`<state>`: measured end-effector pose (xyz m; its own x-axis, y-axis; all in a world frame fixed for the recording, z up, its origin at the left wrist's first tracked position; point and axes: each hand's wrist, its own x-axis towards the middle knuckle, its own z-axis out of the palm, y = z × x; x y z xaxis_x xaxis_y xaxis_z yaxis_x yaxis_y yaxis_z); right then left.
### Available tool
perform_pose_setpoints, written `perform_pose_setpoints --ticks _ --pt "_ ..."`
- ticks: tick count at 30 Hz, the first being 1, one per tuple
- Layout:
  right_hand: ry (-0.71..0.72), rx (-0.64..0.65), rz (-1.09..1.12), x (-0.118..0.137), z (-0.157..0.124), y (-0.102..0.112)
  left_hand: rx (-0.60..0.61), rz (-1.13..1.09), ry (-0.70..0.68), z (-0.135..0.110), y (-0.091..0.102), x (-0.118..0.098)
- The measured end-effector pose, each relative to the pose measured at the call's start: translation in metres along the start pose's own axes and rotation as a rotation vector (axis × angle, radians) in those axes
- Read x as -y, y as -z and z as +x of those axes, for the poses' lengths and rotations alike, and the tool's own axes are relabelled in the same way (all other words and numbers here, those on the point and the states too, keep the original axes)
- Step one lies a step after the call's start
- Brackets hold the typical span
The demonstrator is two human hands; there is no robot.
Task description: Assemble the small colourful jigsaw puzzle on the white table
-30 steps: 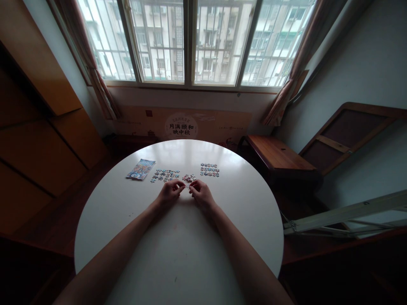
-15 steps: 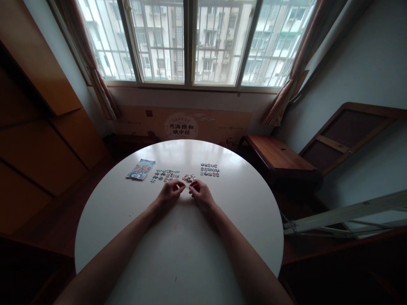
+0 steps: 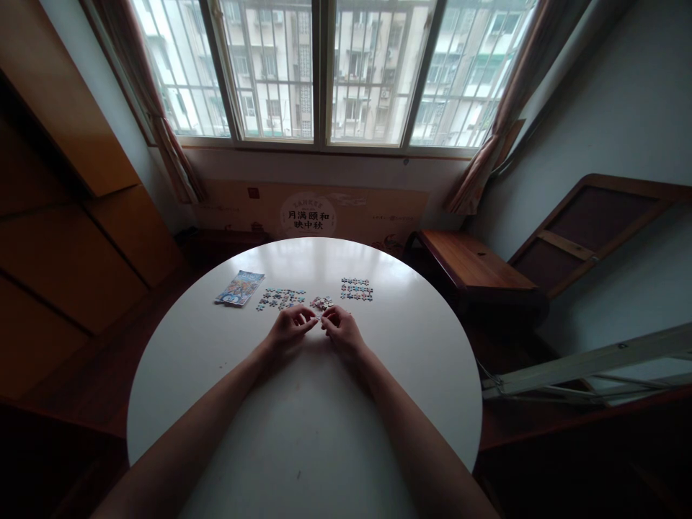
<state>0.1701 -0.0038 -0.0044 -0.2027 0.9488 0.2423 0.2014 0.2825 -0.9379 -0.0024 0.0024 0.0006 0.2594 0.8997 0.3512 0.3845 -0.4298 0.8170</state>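
Observation:
My left hand (image 3: 290, 326) and my right hand (image 3: 342, 328) rest on the round white table (image 3: 303, 404), fingertips almost touching. Both are pinched on small jigsaw pieces held between them. Just beyond the fingertips lies a small heap of loose pieces (image 3: 322, 303). A spread of pieces (image 3: 280, 298) lies to the left of it and a squarer block of joined pieces (image 3: 356, 289) to the right. A colourful printed packet (image 3: 240, 287) lies farther left.
A wooden bench (image 3: 470, 263) stands to the right of the table, with a wooden frame (image 3: 595, 231) leaning on the wall. A barred window (image 3: 324, 72) and curtains are ahead. Wooden cupboards (image 3: 70, 216) line the left side.
My hands stay in place; only the fingertips have shifted slightly as they work the small pieces between them.

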Motion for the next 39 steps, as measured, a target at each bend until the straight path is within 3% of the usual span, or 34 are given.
perform_pose_setpoints --ticks 27,39 --pt "0.015 -0.002 0.006 -0.006 0.002 0.0 0.036 -0.093 0.083 0.0 0.002 -0.007" --pt "-0.005 0.001 0.03 -0.001 0.0 0.0 0.03 -0.059 0.046 0.0 0.002 -0.003"
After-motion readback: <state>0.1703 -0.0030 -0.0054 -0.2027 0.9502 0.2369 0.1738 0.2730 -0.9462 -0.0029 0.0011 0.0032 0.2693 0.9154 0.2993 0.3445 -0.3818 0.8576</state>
